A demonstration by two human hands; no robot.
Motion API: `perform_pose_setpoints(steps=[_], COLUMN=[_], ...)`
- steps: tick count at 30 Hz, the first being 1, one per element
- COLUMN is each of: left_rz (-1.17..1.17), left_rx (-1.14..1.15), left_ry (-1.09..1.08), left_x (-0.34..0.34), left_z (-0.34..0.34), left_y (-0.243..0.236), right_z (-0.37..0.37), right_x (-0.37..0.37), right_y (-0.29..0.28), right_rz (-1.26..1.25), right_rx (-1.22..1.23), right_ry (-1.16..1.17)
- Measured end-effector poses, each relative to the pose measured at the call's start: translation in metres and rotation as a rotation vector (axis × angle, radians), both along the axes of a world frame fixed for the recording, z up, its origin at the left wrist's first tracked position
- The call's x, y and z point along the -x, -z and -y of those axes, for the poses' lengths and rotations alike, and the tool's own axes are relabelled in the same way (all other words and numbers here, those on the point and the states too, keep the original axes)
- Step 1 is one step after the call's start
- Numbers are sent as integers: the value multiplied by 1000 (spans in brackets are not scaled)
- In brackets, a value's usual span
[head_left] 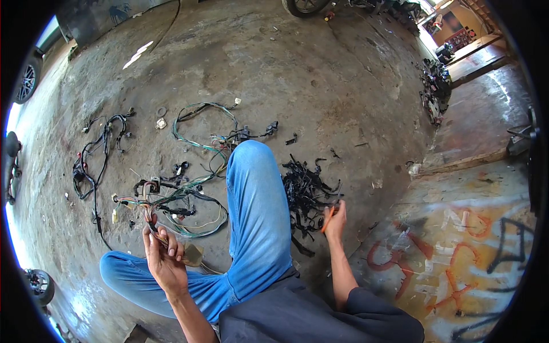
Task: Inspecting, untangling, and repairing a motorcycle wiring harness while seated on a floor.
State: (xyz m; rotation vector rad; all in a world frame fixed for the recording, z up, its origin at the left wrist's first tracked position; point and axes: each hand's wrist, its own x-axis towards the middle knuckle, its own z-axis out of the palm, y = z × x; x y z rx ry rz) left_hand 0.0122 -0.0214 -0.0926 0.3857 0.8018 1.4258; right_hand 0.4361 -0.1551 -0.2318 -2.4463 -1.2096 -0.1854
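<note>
Below centre-left, my left hand [166, 257] is closed on a wire bundle [150, 216] with connectors; a pale flat piece [194, 255] hangs beside it. Tangled harness wires [194, 228] with black connectors lie just beyond, left of my raised knee. My right hand [335, 220] grips an orange-handled tool [327, 220], probably pliers or cutters, at the edge of a pile of black scraps [303, 188] right of the knee. The tool's tip is hard to make out against the pile.
Another harness [102, 148] lies on the concrete floor [343, 103] at left, a looped one [203, 106] ahead. Wheels stand at left [27, 77] and top [306, 7]. Dark parts [434, 86] are heaped at right, beside a ledge [469, 131] and a painted surface [446, 251].
</note>
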Motion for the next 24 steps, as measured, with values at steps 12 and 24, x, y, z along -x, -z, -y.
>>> perform_pose_setpoints(steps=[12, 24], left_rz=[129, 173], left_rx=[87, -8], left_ry=[80, 121], left_x=[-11, -4], left_z=[2, 3], left_y=[-12, -6], right_z=[-7, -21], right_x=[-30, -29], right_y=[0, -20], right_rz=[-592, -467], right_rx=[92, -290], right_ry=[134, 6])
